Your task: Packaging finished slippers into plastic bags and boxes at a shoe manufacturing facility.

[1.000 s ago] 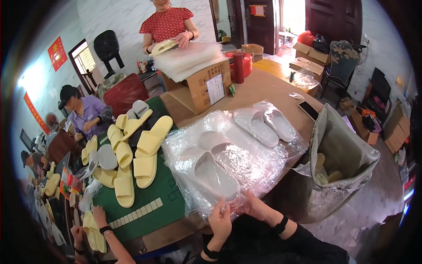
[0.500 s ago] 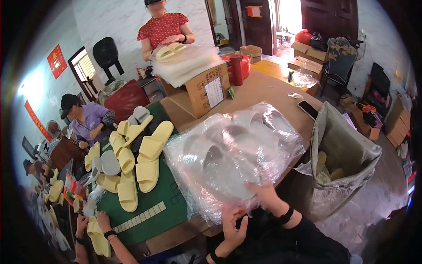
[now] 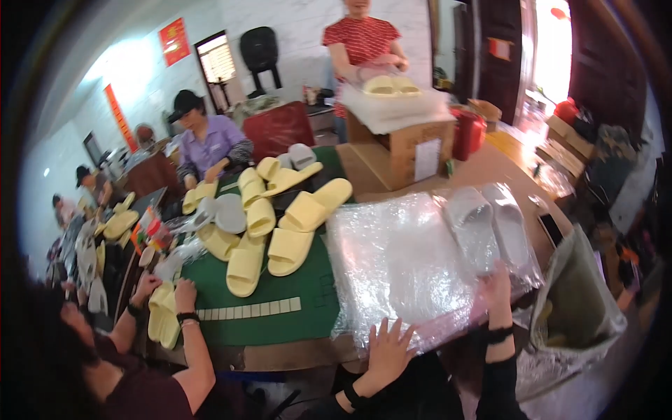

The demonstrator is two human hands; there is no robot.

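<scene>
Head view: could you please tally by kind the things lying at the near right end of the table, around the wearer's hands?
Clear plastic wrap pile, touched by the left hand and right hand: 1
Pale grey slippers under the wrap: 2
Dark phone: 1
Grey sack beside the table: 1
Total: 5

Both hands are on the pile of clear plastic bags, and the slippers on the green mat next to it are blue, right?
Not quite. The head view shows both hands, left hand and right hand, on the pile of clear plastic bags, but the slippers on the green mat are pale yellow, not blue.
</scene>
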